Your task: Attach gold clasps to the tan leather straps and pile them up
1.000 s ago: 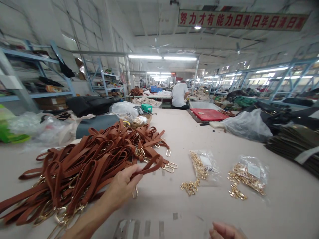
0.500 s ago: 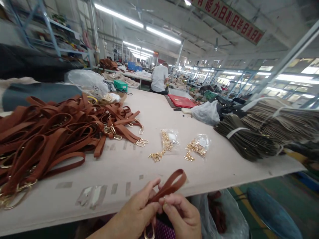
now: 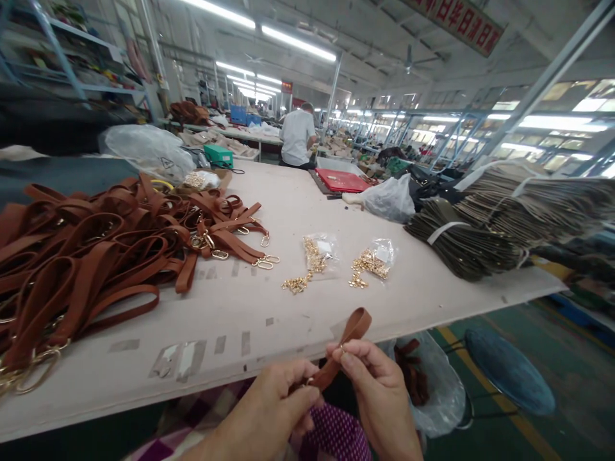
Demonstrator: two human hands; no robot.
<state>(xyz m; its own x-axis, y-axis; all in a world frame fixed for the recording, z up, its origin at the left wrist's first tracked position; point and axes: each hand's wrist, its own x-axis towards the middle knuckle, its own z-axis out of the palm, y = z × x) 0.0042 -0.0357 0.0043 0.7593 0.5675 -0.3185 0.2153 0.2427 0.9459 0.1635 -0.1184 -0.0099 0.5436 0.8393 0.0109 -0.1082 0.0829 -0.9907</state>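
A brown leather strap (image 3: pixel 355 325) is stretched between my two hands at the table's front edge, its looped end rising past my right fingers. My left hand (image 3: pixel 276 400) is closed on the lower part, where a bit of gold metal shows by the fingertips. Thumb and forefinger of my right hand (image 3: pixel 372 378) pinch the strap near the loop, with a tiny gold piece at the tips. Beyond my hands lie two clear bags of small gold hardware, a left bag (image 3: pixel 317 255) and a right bag (image 3: pixel 377 259), some pieces spilled in front of each.
A large heap of brown straps (image 3: pixel 106 243) with gold clasps covers the table's left. Bundled dark pieces (image 3: pixel 461 237) are stacked at right. Below the edge hang a plastic-lined bin (image 3: pixel 432 384) and a blue stool (image 3: pixel 509 371). A person (image 3: pixel 298 136) sits at the far end.
My right hand has moved right and up along the strap, away from my left hand, so more strap shows between them. The view has shifted slightly.
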